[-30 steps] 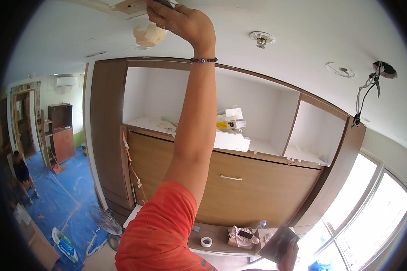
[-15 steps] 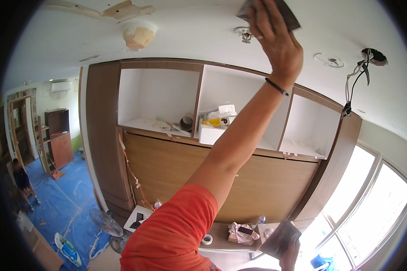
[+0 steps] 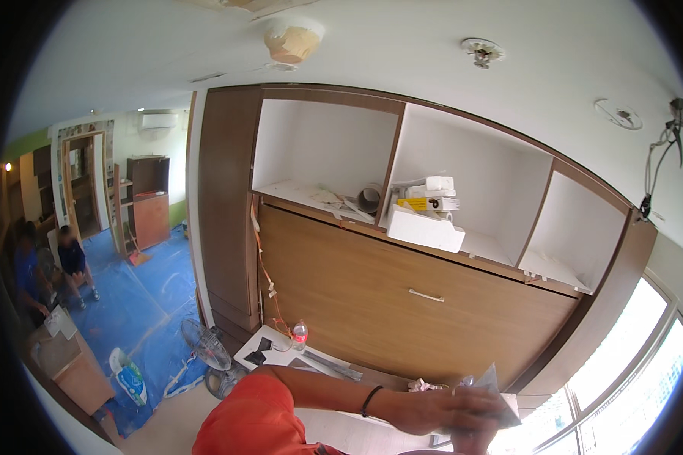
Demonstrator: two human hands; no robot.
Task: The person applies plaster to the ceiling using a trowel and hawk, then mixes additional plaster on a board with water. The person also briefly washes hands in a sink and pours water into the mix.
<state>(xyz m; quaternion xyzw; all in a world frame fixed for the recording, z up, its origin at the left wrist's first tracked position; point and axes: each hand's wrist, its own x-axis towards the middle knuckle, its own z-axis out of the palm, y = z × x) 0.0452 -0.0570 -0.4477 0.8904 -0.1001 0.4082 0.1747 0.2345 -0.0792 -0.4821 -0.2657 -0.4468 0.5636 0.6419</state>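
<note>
My left arm, in a red sleeve with a dark wristband, reaches across the lower middle. My left hand (image 3: pixel 440 408) is closed with its fingers bent over flat grey scraper blades (image 3: pixel 495 387). My right hand (image 3: pixel 474 440) is directly below, closed and mostly hidden by the left. The blades come together at the fingers, and their thin corners stick out to the right. How much of each blade lies in which hand is partly covered. Behind the hands stands a wooden cabinet front (image 3: pixel 402 303) with a handle (image 3: pixel 426 295).
Open white shelves (image 3: pixel 326 144) hold boxes and white foam (image 3: pixel 425 229). A fan (image 3: pixel 205 345) and a bottle (image 3: pixel 300 335) stand at lower left. Wires (image 3: pixel 651 174) hang from the ceiling near a round fitting (image 3: pixel 483 51). Two people (image 3: pixel 72 258) are far left, near blue sheeting (image 3: pixel 140 284).
My left hand has come down from the ceiling with its scraper to meet the right hand and its blade at lower right. The view has turned left, bringing two people into sight.
</note>
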